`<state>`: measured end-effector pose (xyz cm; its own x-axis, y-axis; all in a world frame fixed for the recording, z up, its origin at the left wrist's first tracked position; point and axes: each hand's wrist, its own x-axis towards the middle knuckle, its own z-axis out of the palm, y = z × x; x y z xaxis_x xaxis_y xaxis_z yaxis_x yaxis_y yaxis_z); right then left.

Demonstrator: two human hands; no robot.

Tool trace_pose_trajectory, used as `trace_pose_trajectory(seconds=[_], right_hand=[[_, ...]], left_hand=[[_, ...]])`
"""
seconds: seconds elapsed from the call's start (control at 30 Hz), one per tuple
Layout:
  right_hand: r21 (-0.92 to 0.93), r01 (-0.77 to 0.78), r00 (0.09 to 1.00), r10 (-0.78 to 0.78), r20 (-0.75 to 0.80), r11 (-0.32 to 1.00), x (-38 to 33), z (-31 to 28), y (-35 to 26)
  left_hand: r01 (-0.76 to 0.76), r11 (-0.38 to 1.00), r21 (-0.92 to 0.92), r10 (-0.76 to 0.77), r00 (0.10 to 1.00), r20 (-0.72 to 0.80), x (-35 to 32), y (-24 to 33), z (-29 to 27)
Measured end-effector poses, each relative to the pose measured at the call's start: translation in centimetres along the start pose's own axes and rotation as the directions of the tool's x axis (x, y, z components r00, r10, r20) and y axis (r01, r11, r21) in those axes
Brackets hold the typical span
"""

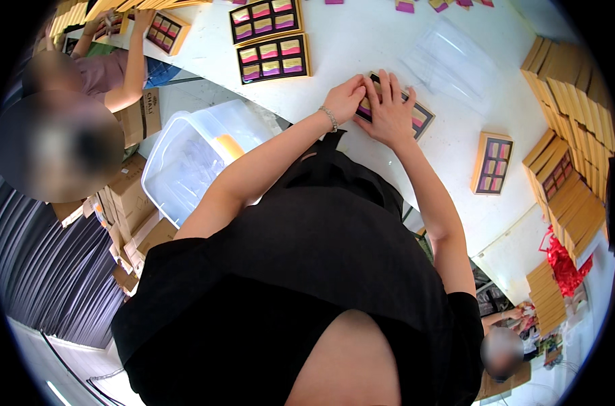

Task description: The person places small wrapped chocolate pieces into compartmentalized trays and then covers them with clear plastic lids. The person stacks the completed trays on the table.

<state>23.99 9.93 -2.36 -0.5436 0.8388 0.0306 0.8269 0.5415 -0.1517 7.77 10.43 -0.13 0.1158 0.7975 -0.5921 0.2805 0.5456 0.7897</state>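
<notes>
A shallow box (422, 120) with a dark compartment tray and pink-and-gold packets lies tilted on the white table (307, 111) in front of me. My left hand (344, 100), with a bracelet at its wrist, is closed at the box's left end, fingers bent against the edge. Across the box's middle spreads my right hand (390, 114), its fingers apart and stretched toward the far edge. Together the hands cover most of the packets. Two filled boxes, a nearer one (273, 59) and a farther one (265, 19), rest to the far left.
Another filled box (492, 164) sits at the right, near tall stacks of yellow-edged boxes (571, 101). Clear plastic sheets (449, 61) lie beyond my hands. A translucent bin (185, 162) stands left of me. One co-worker (111, 74) works at the far left, another at the lower right.
</notes>
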Motion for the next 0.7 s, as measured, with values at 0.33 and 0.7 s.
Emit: trace_pose_trajectory(seconds=[0.33,0.7], right_hand=[[-0.2,-0.277,0.958,0.286,0.013,0.94,-14.6,-3.3,10.2],[-0.207,-0.182,0.98,0.194,0.039,0.961,6.6,-7.0,18.9]], left_hand=[[0.155,0.238,0.959,0.457,0.853,-0.251,2.5,-3.9,-19.9],[-0.136,0.276,0.952,0.645,0.76,-0.078,3.6,-5.5,-18.0]])
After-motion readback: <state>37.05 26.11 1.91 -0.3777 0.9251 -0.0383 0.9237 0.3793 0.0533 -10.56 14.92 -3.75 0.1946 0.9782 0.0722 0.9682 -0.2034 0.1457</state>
